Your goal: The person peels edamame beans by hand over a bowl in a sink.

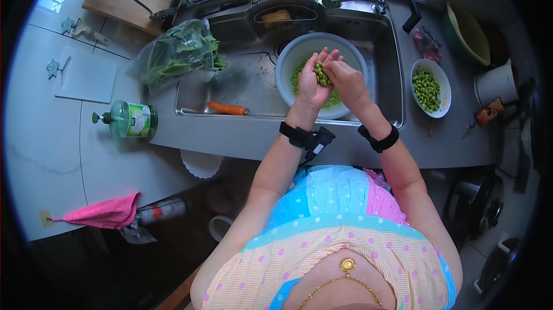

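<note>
A: Finger state?
B: Green beans (322,75) are cradled in the left hand (312,82), palm up, fingers extended, unclenched. Right hand (349,84) is bent over them, fingertips at the beans; whether one is pinched can't be told.
A: Location?
B: Held over the round bowl (281,74) in the sink (239,86); more beans are contained there. A filled white dish (445,90) is set right of the sink.

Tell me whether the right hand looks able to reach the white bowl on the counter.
Likely yes: only the rims of the basin and sink appear to separate the right hand from the white bowl.
</note>
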Demonstrator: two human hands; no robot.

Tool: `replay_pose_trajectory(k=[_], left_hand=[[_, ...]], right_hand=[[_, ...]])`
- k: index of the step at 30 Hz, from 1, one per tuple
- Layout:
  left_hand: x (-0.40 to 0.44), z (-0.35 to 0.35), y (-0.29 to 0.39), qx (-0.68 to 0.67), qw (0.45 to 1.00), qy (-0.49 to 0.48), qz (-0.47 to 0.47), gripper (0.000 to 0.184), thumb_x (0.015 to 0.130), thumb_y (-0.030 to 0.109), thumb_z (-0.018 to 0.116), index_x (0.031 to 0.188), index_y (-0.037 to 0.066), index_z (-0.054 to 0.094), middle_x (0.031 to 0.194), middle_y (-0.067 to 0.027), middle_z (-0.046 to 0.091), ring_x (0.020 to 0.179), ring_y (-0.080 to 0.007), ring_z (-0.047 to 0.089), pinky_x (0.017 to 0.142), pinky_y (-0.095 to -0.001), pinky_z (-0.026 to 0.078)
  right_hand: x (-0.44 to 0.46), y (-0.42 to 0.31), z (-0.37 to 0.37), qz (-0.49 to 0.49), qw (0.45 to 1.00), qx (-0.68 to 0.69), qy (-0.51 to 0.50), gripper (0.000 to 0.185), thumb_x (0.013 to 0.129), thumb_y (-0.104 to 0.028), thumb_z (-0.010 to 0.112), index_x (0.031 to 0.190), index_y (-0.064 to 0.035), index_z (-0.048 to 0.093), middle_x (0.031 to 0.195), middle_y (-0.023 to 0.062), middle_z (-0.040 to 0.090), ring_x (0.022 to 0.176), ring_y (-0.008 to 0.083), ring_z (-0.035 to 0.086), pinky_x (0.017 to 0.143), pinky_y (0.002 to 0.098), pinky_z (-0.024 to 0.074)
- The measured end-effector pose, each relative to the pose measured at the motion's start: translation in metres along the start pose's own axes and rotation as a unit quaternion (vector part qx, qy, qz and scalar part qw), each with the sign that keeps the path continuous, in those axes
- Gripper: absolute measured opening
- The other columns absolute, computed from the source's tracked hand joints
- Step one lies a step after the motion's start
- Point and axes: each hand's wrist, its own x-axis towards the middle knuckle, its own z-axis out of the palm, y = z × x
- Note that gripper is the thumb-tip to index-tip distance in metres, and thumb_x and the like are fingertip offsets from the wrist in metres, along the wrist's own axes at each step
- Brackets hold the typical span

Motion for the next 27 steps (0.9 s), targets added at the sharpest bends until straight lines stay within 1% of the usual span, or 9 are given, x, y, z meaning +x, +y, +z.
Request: replay_pose_trajectory(k=[12, 14, 17, 18, 20, 21, 23, 26, 27], left_hand=[[0.006, -0.005, 0.001, -0.037, 0.999, -0.019, -0.024, 0.028, 0.093, 0.025, 0.036, 0.11, 0.006, 0.046, 0.116, -0.0173, 0.051, 0.112, -0.0315, 0.044, 0.098, -0.0433, 0.034], [0.005, -0.001, -0.001, -0.04, 0.999, -0.013, -0.03, 0.026, 0.092, 0.025, 0.037, 0.109, 0.007, 0.046, 0.113, -0.0161, 0.053, 0.107, -0.0278, 0.048, 0.096, -0.0404, 0.037], [0.008, -0.005, 0.001, -0.058, 0.998, 0.007, -0.036, 0.025, 0.092, 0.023, 0.036, 0.108, 0.007, 0.047, 0.112, -0.0155, 0.055, 0.104, -0.0252, 0.051, 0.094, -0.0391, 0.039], [0.009, -0.005, 0.003, -0.065, 0.997, 0.016, -0.037, 0.024, 0.092, 0.022, 0.036, 0.108, 0.007, 0.047, 0.112, -0.0154, 0.054, 0.104, -0.0249, 0.052, 0.094, -0.0393, 0.039], [0.01, -0.006, 0.005, -0.055, 0.997, 0.03, -0.038, 0.024, 0.092, 0.021, 0.036, 0.108, 0.007, 0.047, 0.112, -0.015, 0.054, 0.103, -0.0247, 0.053, 0.094, -0.0394, 0.04], [0.01, -0.005, 0.006, -0.05, 0.997, 0.038, -0.038, 0.024, 0.092, 0.021, 0.036, 0.107, 0.007, 0.048, 0.112, -0.0148, 0.054, 0.103, -0.0246, 0.053, 0.094, -0.0395, 0.04], [0.008, -0.003, 0.007, -0.065, 0.997, 0.044, -0.026, 0.025, 0.092, 0.02, 0.037, 0.108, 0.005, 0.048, 0.114, -0.0166, 0.052, 0.106, -0.0271, 0.051, 0.096, -0.0408, 0.039], [0.006, -0.001, 0.006, -0.053, 0.998, 0.037, -0.02, 0.028, 0.093, 0.025, 0.037, 0.108, 0.005, 0.049, 0.116, -0.0154, 0.052, 0.107, -0.0271, 0.051, 0.096, -0.0401, 0.04], [0.005, 0.0, 0.006, -0.043, 0.998, 0.032, -0.02, 0.029, 0.093, 0.028, 0.037, 0.108, 0.005, 0.049, 0.116, -0.0143, 0.052, 0.106, -0.0265, 0.051, 0.095, -0.0395, 0.04]], right_hand=[[0.001, 0.007, -0.001, 0.035, 0.999, -0.007, -0.03, 0.007, 0.083, -0.009, 0.052, 0.086, -0.0025, 0.051, 0.077, 0.0164, 0.058, 0.072, 0.033, 0.058, 0.062, 0.0388, 0.0453], [0.001, 0.009, 0.001, 0.023, 0.999, -0.036, -0.023, 0.007, 0.083, -0.009, 0.051, 0.086, -0.0026, 0.051, 0.078, 0.0169, 0.058, 0.072, 0.0345, 0.057, 0.063, 0.0396, 0.0451], [0.003, 0.006, 0.004, 0.051, 0.998, -0.023, 0.013, 0.009, 0.086, -0.013, 0.047, 0.085, -0.0035, 0.049, 0.074, 0.0138, 0.057, 0.07, 0.0278, 0.06, 0.058, 0.0382, 0.0469], [0.005, 0.005, 0.002, 0.11, 0.993, 0.046, 0.029, 0.01, 0.086, -0.013, 0.047, 0.086, -0.0031, 0.05, 0.073, 0.0124, 0.057, 0.067, 0.025, 0.059, 0.055, 0.0358, 0.0464], [0.009, 0.002, -0.005, 0.222, 0.956, 0.182, 0.058, 0.012, 0.087, -0.013, 0.047, 0.086, -0.0025, 0.051, 0.072, 0.0096, 0.056, 0.062, 0.0193, 0.058, 0.049, 0.031, 0.0454], [0.01, 0.008, -0.01, 0.254, 0.897, 0.356, 0.06, 0.012, 0.087, -0.014, 0.048, 0.087, -0.0023, 0.053, 0.072, 0.0083, 0.057, 0.06, 0.0169, 0.056, 0.048, 0.0281, 0.0436], [0.01, 0.024, -0.023, 0.293, 0.688, 0.661, 0.06, 0.014, 0.087, -0.014, 0.049, 0.088, -0.0019, 0.056, 0.071, 0.0057, 0.057, 0.056, 0.0121, 0.052, 0.044, 0.0225, 0.0401], [0.018, 0.012, -0.035, 0.339, 0.609, 0.712, 0.087, 0.013, 0.085, -0.013, 0.053, 0.089, -0.0017, 0.059, 0.074, 0.0049, 0.059, 0.052, 0.011, 0.05, 0.043, 0.0183, 0.0361], [0.016, 0.016, -0.035, 0.326, 0.63, 0.703, 0.049, 0.014, 0.085, -0.012, 0.053, 0.089, -0.0013, 0.059, 0.074, 0.0051, 0.059, 0.053, 0.0111, 0.051, 0.044, 0.0198, 0.0373]])
